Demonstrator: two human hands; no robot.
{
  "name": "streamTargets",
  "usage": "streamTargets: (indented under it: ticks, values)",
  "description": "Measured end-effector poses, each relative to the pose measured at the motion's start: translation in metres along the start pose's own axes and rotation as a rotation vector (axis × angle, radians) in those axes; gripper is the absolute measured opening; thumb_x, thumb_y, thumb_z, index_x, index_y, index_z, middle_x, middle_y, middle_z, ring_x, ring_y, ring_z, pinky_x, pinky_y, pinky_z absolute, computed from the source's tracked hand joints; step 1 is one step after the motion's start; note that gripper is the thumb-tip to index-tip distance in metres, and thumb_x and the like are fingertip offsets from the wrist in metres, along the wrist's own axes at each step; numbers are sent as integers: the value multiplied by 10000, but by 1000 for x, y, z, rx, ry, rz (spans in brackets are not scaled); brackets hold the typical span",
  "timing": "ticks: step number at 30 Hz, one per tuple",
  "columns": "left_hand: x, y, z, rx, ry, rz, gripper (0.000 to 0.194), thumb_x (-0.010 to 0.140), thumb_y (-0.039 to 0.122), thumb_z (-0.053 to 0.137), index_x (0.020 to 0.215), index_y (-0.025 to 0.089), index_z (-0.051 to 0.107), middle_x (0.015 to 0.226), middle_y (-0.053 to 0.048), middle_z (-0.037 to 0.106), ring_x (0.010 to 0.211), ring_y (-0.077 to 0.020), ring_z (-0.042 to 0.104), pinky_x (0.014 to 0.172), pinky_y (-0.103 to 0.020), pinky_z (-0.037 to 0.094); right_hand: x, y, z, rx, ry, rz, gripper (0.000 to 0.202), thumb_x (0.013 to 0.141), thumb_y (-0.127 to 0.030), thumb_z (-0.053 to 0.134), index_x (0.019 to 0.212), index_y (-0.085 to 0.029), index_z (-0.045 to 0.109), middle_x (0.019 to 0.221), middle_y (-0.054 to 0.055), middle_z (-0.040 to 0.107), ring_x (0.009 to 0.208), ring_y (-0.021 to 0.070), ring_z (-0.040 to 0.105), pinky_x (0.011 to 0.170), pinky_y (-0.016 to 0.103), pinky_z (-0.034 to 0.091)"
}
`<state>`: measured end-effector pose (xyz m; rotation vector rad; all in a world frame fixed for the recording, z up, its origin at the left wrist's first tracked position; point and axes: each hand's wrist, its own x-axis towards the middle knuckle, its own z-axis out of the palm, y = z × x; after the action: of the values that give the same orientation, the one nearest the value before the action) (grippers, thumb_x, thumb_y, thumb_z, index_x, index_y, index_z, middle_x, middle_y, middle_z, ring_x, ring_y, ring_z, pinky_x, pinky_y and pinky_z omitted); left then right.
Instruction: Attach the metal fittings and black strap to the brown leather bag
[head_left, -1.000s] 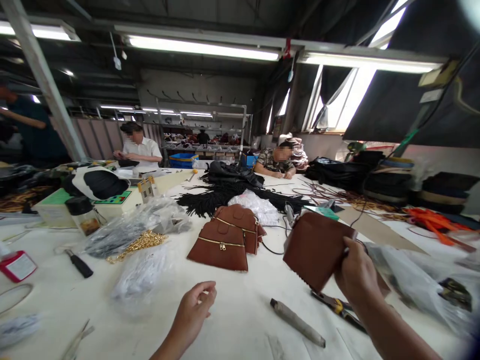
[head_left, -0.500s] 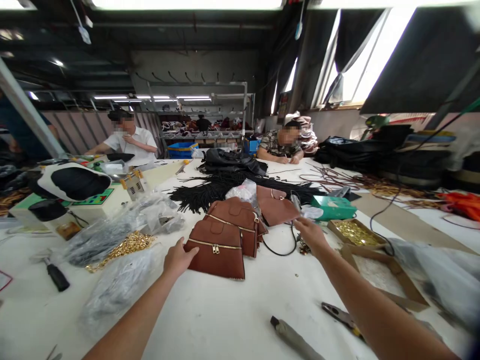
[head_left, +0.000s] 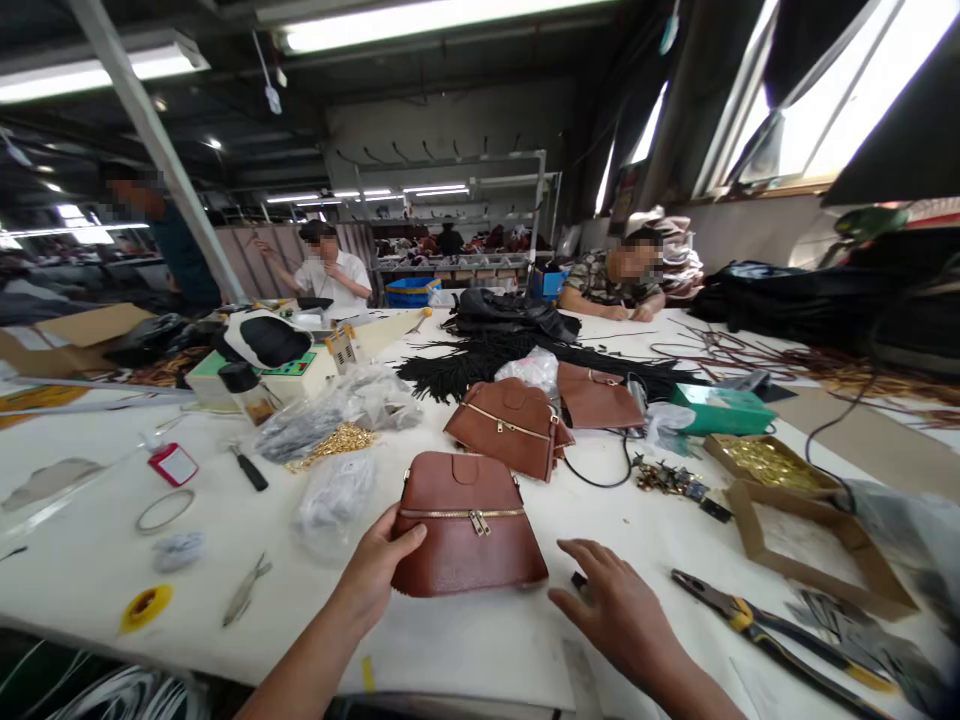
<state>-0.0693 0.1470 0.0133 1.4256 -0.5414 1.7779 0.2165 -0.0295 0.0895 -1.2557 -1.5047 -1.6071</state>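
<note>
A brown leather bag piece (head_left: 469, 560) with a gold zipper and two zipper pulls is pinched at its left edge by my left hand (head_left: 382, 560), thumb on its front. To the right of the piece, my right hand (head_left: 611, 600) hovers with fingers apart, holding nothing. A small dark object (head_left: 579, 580) shows partly behind the right fingers; I cannot make out its kind. Behind the held piece lies a stack of similar brown bag pieces (head_left: 510, 425). Another brown leather piece (head_left: 596, 398) lies farther back to the right.
Long-handled pliers (head_left: 739, 612) lie at the right, near an open cardboard box (head_left: 757, 540) and a tray of gold fittings (head_left: 772, 462). Black cords (head_left: 427, 375) spread behind. On the left are gold chain (head_left: 337, 445), plastic bags (head_left: 334, 500) and a hammer (head_left: 247, 468). Co-workers sit across the table.
My left hand has drawn the front bag piece off the stack toward me. My right hand has come back from the far brown piece to the near right. The view has turned left.
</note>
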Motion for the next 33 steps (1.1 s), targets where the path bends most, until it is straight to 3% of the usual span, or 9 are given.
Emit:
streamTargets:
  ticks: [5, 10, 14, 17, 21, 25, 28, 30, 33]
  values:
    - [-47, -29, -8, -67, -52, -163, 745, 679, 456, 741, 1373, 339, 493, 1502, 0, 505, 1325, -118, 618, 1309, -366, 440, -38, 40, 0, -132, -14, 105, 516, 1017, -449, 346, 1486, -308, 511, 1432, 5, 517, 1319, 199, 492, 1129, 420, 434]
    - [-46, -62, 3, 274, -135, -176, 792, 694, 551, 679, 1410, 307, 443, 1522, -9, 482, 1350, -132, 597, 1352, -415, 446, -38, 54, -27, -205, 73, 223, 486, 995, -386, 421, 1455, -290, 543, 1397, -9, 547, 1310, 200, 489, 1119, 409, 417]
    - [-41, -69, 18, 790, -24, -95, 800, 738, 537, 546, 1489, 386, 316, 1549, 52, 430, 1475, -133, 463, 1416, -408, 339, -20, 68, -49, -189, 174, 272, 472, 974, -516, 464, 1372, -305, 605, 1388, -19, 561, 1277, 182, 531, 1098, 375, 435]
    - [-45, -60, 34, 1152, 24, -157, 724, 765, 615, 434, 1461, 417, 394, 1369, -15, 549, 1334, -225, 543, 1264, -488, 422, 5, 94, -72, -214, 246, 404, 465, 977, -553, 442, 1330, -314, 629, 1392, -24, 560, 1231, 170, 575, 1029, 348, 481]
    - [-47, -56, 47, 1231, 9, -129, 671, 787, 619, 419, 1409, 373, 468, 1427, 5, 491, 1401, -154, 462, 1322, -438, 395, 42, 144, -104, -326, 257, 498, 496, 963, -385, 458, 1423, -241, 574, 1465, 56, 507, 1315, 296, 515, 1029, 460, 469]
    - [-45, -66, 46, 1175, 45, -119, 651, 805, 632, 406, 1415, 409, 445, 1527, 82, 400, 1478, -88, 402, 1388, -390, 369, 63, 177, -118, -371, 131, 550, 432, 892, -163, 426, 1230, -141, 693, 1187, 177, 644, 1147, 369, 603, 879, 482, 487]
    - [-45, -74, 41, 1160, 88, -97, 636, 807, 650, 402, 1402, 436, 467, 1548, 114, 388, 1504, -85, 405, 1416, -377, 371, 63, 176, -121, -358, 156, 551, 435, 871, -133, 393, 1161, -164, 715, 1153, 175, 653, 1121, 398, 607, 826, 481, 470]
    - [-48, -79, 37, 1117, 152, -86, 595, 790, 668, 438, 1351, 483, 504, 1538, 140, 404, 1408, -78, 504, 1344, -349, 467, 53, 160, -122, -299, 216, 553, 394, 883, -211, 470, 1198, -226, 707, 1173, 123, 661, 1126, 375, 609, 839, 461, 470]
    - [-57, -80, 40, 920, 231, 37, 590, 734, 698, 554, 1256, 428, 606, 1337, 72, 583, 961, 37, 586, 990, -107, 583, 25, 110, -111, -119, 275, 470, 345, 911, -399, 593, 1229, -296, 679, 1110, -14, 687, 995, 156, 647, 890, 294, 501]
